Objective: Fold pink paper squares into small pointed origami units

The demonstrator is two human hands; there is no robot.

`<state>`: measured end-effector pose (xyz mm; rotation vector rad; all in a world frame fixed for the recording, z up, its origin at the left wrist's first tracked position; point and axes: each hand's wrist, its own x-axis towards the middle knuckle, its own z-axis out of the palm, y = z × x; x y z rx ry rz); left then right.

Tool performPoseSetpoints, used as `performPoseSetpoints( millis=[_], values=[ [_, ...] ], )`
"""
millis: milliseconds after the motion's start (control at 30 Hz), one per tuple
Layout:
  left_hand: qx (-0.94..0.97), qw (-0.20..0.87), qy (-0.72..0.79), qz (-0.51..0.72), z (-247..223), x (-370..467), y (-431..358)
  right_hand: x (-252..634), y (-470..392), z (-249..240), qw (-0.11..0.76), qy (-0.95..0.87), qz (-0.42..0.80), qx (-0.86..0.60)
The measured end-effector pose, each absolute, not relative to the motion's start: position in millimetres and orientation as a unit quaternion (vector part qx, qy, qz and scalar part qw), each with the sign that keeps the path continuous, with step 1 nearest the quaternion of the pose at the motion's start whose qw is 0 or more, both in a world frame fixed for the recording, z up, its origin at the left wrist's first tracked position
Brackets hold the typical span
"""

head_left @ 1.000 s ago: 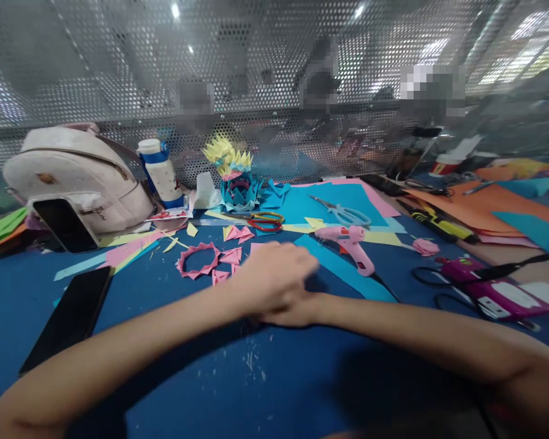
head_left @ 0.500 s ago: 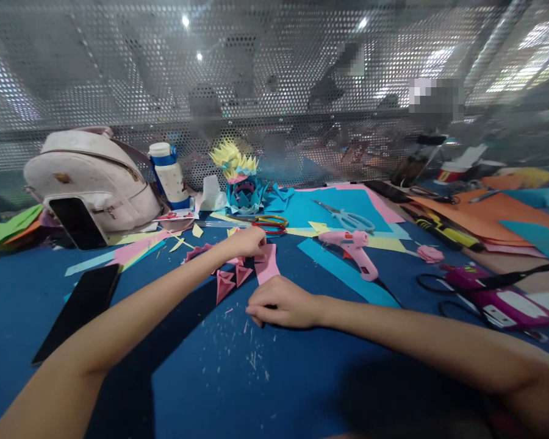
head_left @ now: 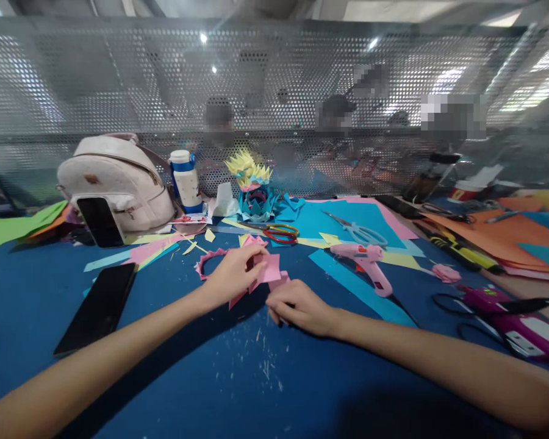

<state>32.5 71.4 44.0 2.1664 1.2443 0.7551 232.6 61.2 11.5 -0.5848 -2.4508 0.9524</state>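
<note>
My left hand pinches a piece of pink paper between thumb and fingers, just above the blue tabletop. Close by on the right, my right hand is closed, its fingers curled at the lower end of a pink paper strip; its fingertips are partly hidden. Behind my left hand lies a ring of pink paper with a zigzag edge. Folded pink paper points show under the left hand, partly covered.
A pink glue gun, light-blue scissors and red-and-yellow-handled scissors lie beyond my hands. A black phone, backpack and bottle stand left. A folded-paper flower piece is at the back. Paper scraps litter the front.
My left hand has come back toward me and now holds the pink paper raised, nearer the right hand. The right hand stays curled at the strip's near end. The view has shifted slightly.
</note>
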Motion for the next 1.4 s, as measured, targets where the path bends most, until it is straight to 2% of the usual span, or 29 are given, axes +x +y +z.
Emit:
performPoseSetpoints(
  millis=[267, 500, 633, 900, 1033, 1167, 1400],
  values=[
    [0.740, 0.362, 0.450, 0.345, 28.5, 7.4, 10.0, 231.8, 54.9, 16.7, 0.242, -0.835, 0.370, -0.329],
    [0.727, 0.428, 0.424, 0.329, 24.8, 10.9, 4.1, 229.7, 38.2, 21.5, 0.174, -0.818, 0.414, -0.360],
    [0.727, 0.433, 0.426, 0.320, 24.8, 11.8, 9.8, 231.4, 40.0, 26.0, 0.140, -0.840, 0.394, -0.346],
    [0.705, 0.463, 0.438, 0.311, 18.8, 17.5, 5.1, 235.2, 43.8, 23.7, 0.179, -0.814, 0.423, -0.356],
    [0.688, 0.467, 0.454, 0.320, 13.1, 16.2, 3.7, 238.9, 46.5, 11.7, 0.166, -0.842, 0.385, -0.339],
    [0.704, 0.449, 0.456, 0.307, 9.6, 11.9, 3.6, 240.6, 51.0, 4.8, 0.191, -0.873, 0.329, -0.306],
    [0.775, 0.352, 0.445, 0.278, 8.5, 4.5, 1.9, 239.9, 46.2, 5.6, 0.175, -0.915, 0.261, -0.251]
  ],
)
